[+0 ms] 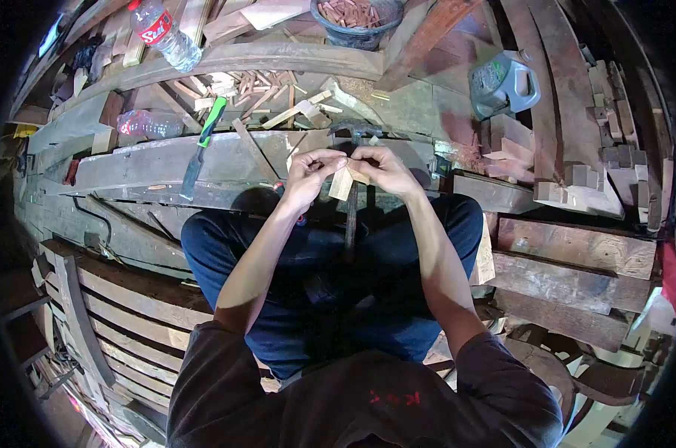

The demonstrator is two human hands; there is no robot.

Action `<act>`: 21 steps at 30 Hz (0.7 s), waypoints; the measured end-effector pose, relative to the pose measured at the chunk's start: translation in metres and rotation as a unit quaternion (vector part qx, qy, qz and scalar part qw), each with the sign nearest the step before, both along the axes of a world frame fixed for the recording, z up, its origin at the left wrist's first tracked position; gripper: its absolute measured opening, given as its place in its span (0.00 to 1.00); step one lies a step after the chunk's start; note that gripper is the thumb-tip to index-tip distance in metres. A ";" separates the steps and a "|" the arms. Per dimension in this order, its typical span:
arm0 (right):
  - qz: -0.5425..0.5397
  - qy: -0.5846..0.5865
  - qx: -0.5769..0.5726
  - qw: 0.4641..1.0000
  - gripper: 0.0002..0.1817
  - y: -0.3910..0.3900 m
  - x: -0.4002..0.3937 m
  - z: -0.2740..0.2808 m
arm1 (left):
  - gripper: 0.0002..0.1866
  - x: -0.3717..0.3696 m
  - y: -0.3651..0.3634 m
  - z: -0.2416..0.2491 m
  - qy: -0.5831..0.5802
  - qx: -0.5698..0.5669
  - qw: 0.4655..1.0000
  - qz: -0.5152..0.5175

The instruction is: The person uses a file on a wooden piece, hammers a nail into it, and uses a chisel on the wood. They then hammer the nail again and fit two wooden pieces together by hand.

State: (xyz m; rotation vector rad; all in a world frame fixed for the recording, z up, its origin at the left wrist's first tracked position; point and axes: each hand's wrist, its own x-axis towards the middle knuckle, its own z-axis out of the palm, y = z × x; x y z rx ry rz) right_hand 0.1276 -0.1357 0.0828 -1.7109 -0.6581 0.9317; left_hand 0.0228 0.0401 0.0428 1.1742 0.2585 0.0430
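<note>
Wooden peg [342,182] pinched between left hand [308,175] and right hand [382,170], above lap, near plank [151,160]. Both hands clenched on it by fingertips. Risk: thin grip, peg could slip, drop among scraps. Hammer [353,196] loose between knees; chisel [201,145] on plank near edge.

We see a pale tan wood piece [342,181], plain grain. Knife [201,144]: bright green handle, dark blade. Plastic bottle [164,31]: clear, red cap, red label with white lettering. Jug [503,84]: grey with a green label. Bucket [360,22]: dark grey, filled with reddish-brown wood bits. Trousers [293,254] dark blue. Shirt [353,403] dark brown-grey with small red print. Planks [577,250] weathered grey-brown, some reddish.
</note>
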 end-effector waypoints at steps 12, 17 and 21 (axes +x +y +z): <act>-0.019 0.042 -0.023 0.999 0.09 0.000 -0.001 0.005 | 0.10 0.002 0.004 0.010 0.007 0.006 1.000 0.022; 0.001 0.009 -0.050 0.999 0.10 0.002 -0.003 0.007 | 0.10 0.003 0.003 0.008 0.000 0.018 0.999 0.034; 0.003 0.038 -0.033 0.999 0.10 0.001 -0.002 0.004 | 0.09 0.002 0.003 0.011 -0.004 -0.011 0.999 0.032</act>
